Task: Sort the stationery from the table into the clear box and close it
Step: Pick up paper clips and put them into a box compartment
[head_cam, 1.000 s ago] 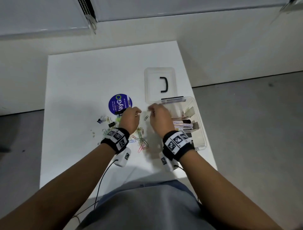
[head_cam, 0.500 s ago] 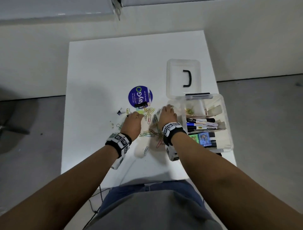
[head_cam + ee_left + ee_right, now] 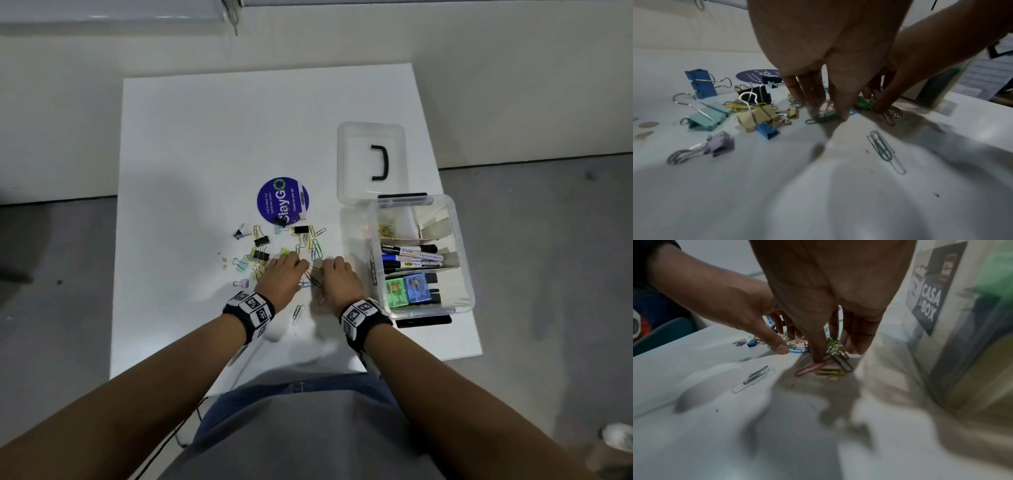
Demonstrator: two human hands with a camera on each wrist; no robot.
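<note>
A heap of coloured wire paper clips (image 3: 313, 274) lies on the white worktop (image 3: 191, 154), left of the open clear plastic box (image 3: 462, 274). The left hand (image 3: 282, 277) and right hand (image 3: 339, 279) press down on it, fingers (image 3: 842, 104) spread and fairly straight; perhaps none is pinched. Metal binder clips (image 3: 715, 113) lie just left, a round purple sticker (image 3: 282, 200) behind.

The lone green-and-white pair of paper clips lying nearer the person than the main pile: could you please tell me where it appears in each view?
Head: the paper clip pair lies low centre, between the two wrists on the table.
Left wrist: right of centre, nearer the camera than the left hand.
Right wrist: left of centre, nearer the camera than the right hand.
Shared landmark: the coloured paper clip pile under both hands' fingertips.
</note>
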